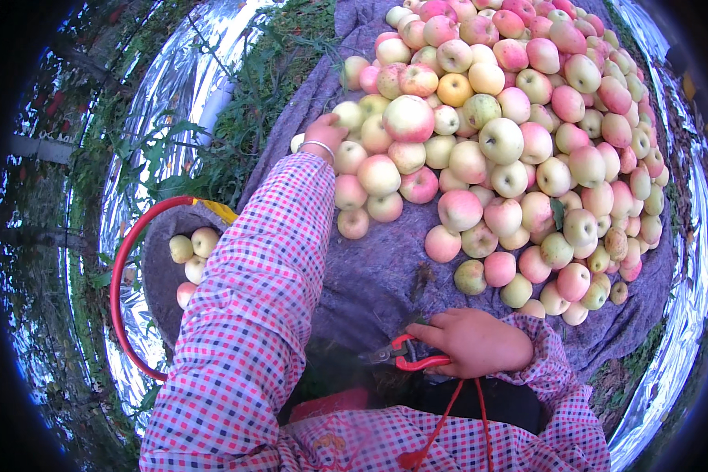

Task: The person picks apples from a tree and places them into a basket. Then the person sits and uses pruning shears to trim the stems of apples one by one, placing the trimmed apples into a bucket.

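Observation:
A large heap of pink and pale green apples [459, 210] lies on a purple-grey blanket [354, 283]. My left hand [325, 133], with a silvery bangle at the wrist, reaches to the heap's left edge. Its fingers touch a pale yellow-green apple [348, 114]; whether they grip it I cannot tell. Below the heap, near my lap, my right hand [469, 342] holds red-handled pruning shears [413, 354], their blades pointing left. Left of my left sleeve stands a fabric-lined basket [162, 295] with a red hoop handle and several apples [204, 241] inside, partly hidden by the sleeve.
Weeds [212, 153] grow along the blanket's left side. Crinkled silvery reflective film [153, 106] covers ground at the left, and another strip [693, 259] runs down the right. A green leaf [557, 213] lies among the apples.

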Demonstrator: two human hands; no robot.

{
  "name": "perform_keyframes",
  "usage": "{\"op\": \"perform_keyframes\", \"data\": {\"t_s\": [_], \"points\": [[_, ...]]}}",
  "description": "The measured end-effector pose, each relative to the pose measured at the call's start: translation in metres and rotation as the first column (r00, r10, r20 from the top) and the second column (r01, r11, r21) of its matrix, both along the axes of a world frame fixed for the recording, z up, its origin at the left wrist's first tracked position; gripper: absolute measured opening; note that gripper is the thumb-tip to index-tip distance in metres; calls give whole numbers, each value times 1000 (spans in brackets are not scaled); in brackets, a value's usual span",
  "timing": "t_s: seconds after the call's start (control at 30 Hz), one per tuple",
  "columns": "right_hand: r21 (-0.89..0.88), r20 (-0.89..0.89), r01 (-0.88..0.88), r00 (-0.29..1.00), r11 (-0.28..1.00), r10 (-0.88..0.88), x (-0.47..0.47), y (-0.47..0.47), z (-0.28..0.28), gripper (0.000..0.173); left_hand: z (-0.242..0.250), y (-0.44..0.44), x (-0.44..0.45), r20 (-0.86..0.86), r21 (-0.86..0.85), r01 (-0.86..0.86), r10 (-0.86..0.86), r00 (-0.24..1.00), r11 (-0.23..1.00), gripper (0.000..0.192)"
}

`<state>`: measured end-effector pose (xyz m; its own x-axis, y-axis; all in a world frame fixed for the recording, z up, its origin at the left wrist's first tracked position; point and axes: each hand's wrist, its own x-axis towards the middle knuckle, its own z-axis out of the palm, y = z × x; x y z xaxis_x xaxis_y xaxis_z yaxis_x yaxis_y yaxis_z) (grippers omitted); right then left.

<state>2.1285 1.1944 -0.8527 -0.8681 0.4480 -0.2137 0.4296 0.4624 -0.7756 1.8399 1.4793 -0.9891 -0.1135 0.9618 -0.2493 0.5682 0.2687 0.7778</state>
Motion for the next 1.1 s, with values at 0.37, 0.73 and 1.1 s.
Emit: {"op": "perform_keyframes", "data": {"t_s": [0.37, 0.73, 1.1], "points": [[-59, -12, 54, 998, 997, -55, -6, 14, -5, 64, 70, -59, -74, 173, -71, 233, -218, 961, 970, 40], [-92, -48, 27, 998, 995, -32, -52, 20, 6, 68, 134, -192, -301, -521, -663, 106, -558, 646, 741, 35], [-71, 78, 34, 997, 997, -28, -75, 5, 28, 69, 14, -200, -309, -915, -400, -7, -399, 58, 916, 71]]}}
